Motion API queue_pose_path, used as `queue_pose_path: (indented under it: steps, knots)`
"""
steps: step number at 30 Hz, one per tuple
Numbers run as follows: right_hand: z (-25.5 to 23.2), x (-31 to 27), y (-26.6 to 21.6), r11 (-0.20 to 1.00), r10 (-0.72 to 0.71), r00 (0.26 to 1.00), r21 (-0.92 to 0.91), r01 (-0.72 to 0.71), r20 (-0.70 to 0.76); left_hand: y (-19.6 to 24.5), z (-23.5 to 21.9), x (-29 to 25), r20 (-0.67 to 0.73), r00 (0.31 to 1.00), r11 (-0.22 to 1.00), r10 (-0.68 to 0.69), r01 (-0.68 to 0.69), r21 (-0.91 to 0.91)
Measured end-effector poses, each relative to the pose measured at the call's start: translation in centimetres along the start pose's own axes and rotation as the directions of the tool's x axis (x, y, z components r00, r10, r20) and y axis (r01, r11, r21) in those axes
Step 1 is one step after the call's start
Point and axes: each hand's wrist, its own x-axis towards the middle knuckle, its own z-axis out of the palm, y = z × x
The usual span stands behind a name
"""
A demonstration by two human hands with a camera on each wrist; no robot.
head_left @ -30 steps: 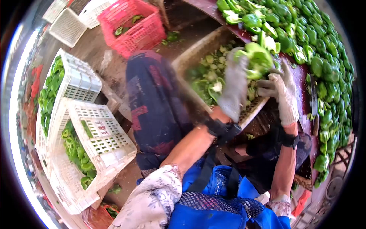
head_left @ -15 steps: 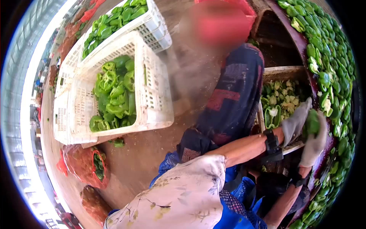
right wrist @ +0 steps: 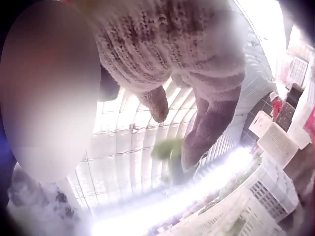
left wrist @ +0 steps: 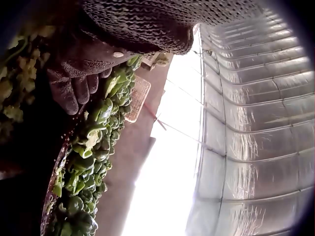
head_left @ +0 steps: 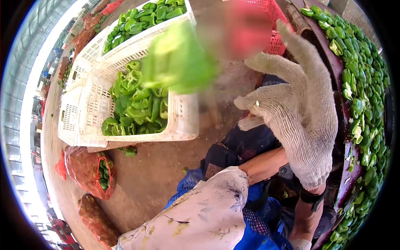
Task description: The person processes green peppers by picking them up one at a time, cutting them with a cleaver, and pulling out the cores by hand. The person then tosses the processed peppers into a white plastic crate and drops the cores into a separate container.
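Note:
A blurred green bell pepper (head_left: 181, 62) is in mid-air over the front white crate (head_left: 183, 112), apart from any hand. My right hand (head_left: 300, 108) in a pale knit glove is raised to its right, fingers spread and holding nothing. The right wrist view shows the same pepper (right wrist: 170, 152) beyond the gloved fingers (right wrist: 209, 123). My left hand (left wrist: 83, 73) is hidden behind the right one in the head view. In the left wrist view its gloved fingers hang loosely beside the pepper pile (left wrist: 93, 157), with nothing visible in them. Cut peppers (head_left: 137, 108) lie inside the front crate.
A second white crate (head_left: 189, 18) of peppers stands behind the first. Along the right runs a table edge (head_left: 339, 187) heaped with green peppers (head_left: 366, 83). Red mesh bags (head_left: 87, 171) lie on the floor at left. Pale pepper scraps (left wrist: 22, 73) show in the left wrist view.
The view has swung left toward the crates. Both hands were at a pepper over the scrap tub; the right hand has since risen and let go of the pepper, now airborne.

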Motion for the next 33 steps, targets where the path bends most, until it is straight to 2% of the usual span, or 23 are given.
queue_pose_path:
  steps: [1,3,4,5,6,7,10,12,13,14,15,16,18,19,20,21,23,24,25,27,28,30,33]
  knots:
    - [0.0,-0.2,0.3,0.998,0.06,0.998,-0.02,-0.059,0.009,0.4,0.1,-0.1,-0.002,1.0,1.0,0.008,-0.008,-0.01]
    - [-2.2,-1.3,-0.1,0.924,0.378,0.919,-0.02,-0.382,-0.11,1.2,0.3,-0.3,0.003,1.0,0.999,0.03,-0.029,-0.036]
    - [-3.5,-2.1,0.7,0.905,0.385,0.901,-0.108,-0.411,-0.198,1.6,0.4,-0.4,0.001,0.999,0.998,0.038,-0.038,-0.055]
    - [-4.9,-2.8,0.8,0.889,0.409,0.876,-0.103,-0.445,-0.258,1.8,0.6,-0.6,0.005,0.999,0.996,0.049,-0.048,-0.072]
    - [-6.7,-3.7,1.2,0.873,0.391,0.869,-0.176,-0.454,-0.302,2.4,1.3,-0.7,0.01,0.998,0.994,0.064,-0.063,-0.089]
    - [-8.3,-4.7,1.9,0.856,0.264,0.891,-0.336,-0.392,-0.369,3.1,2.0,-1.2,0.014,0.997,0.991,0.079,-0.077,-0.112]
    - [-13.3,-7.2,1.4,0.762,0.173,0.855,-0.484,-0.431,-0.489,6.5,4.6,-3.6,0.036,0.988,0.98,0.153,-0.147,-0.136]
    - [-15.8,-8.0,1.7,0.793,0.021,0.822,-0.492,-0.36,-0.569,9.8,5.8,-5.4,0.058,0.983,0.983,0.175,-0.17,-0.068]
    - [-16.8,-8.4,1.9,0.765,-0.037,0.81,-0.539,-0.354,-0.585,11.0,6.9,-8.6,0.037,0.961,0.962,0.272,-0.272,-0.023]
    - [-18.3,-9.1,2.7,0.808,0.01,0.789,-0.46,-0.368,-0.614,12.6,7.6,-12.5,0.02,0.929,0.929,0.368,-0.369,0.022]
    - [-19.9,-9.9,3.8,0.843,0.061,0.768,-0.379,-0.381,-0.638,13.9,7.4,-15.7,0.036,0.918,0.909,0.394,-0.395,0.133]
    - [-20.7,-10.5,4.8,0.873,0.113,0.747,-0.293,-0.389,-0.656,15.3,7.1,-18.8,0.054,0.906,0.875,0.419,-0.419,0.244]
    - [-19.9,-11.3,6.8,0.902,0.207,0.695,-0.141,-0.408,-0.689,16.9,5.4,-25.6,0.096,0.819,0.644,0.566,-0.512,0.568]
    - [-21.2,-12.7,7.9,0.875,0.265,0.727,-0.159,-0.457,-0.634,19.0,5.1,-28.8,-0.015,0.828,0.607,0.561,-0.399,0.688]
    - [-20.3,-13.0,7.8,0.838,0.277,0.718,-0.206,-0.506,-0.638,21.7,4.7,-31.6,-0.128,0.818,0.566,0.561,-0.266,0.78]
    - [-20.6,-13.7,8.2,0.83,0.285,0.729,-0.221,-0.513,-0.622,24.8,0.8,-33.5,0.124,0.684,0.294,0.719,-0.46,0.838]
    - [-20.6,-14.4,8.5,0.812,0.299,0.736,-0.243,-0.53,-0.607,32.8,-2.5,-37.9,0.144,0.517,-0.009,0.843,-0.255,0.967]
    - [-20.2,-14.4,8.4,0.804,0.299,0.732,-0.252,-0.539,-0.612,36.4,-5.1,-39.9,0.036,0.472,0.032,0.881,-0.134,0.99]
    - [-20.0,-14.4,8.3,0.797,0.296,0.729,-0.262,-0.545,-0.617,39.8,-7.7,-41.0,-0.117,0.331,0.058,0.936,0.184,0.981]
    - [-19.8,-14.3,8.2,0.775,0.317,0.719,-0.269,-0.572,-0.618,42.4,-12.1,-42.9,-0.306,0.331,0.105,0.893,0.508,0.855]
    - [-19.7,-14.2,8.2,0.763,0.328,0.716,-0.274,-0.586,-0.616,43.8,-14.7,-43.6,-0.383,0.383,0.071,0.84,0.623,0.779]
    - [-19.5,-14.1,8.2,0.756,0.35,0.709,-0.262,-0.6,-0.612,45.2,-18.3,-44.3,-0.542,0.41,0.097,0.733,0.726,0.681]
    - [-19.2,-13.6,8.3,0.746,0.375,0.7,-0.251,-0.617,-0.608,44.5,-23.9,-42.6,-0.505,0.342,0.085,0.793,0.758,0.647]
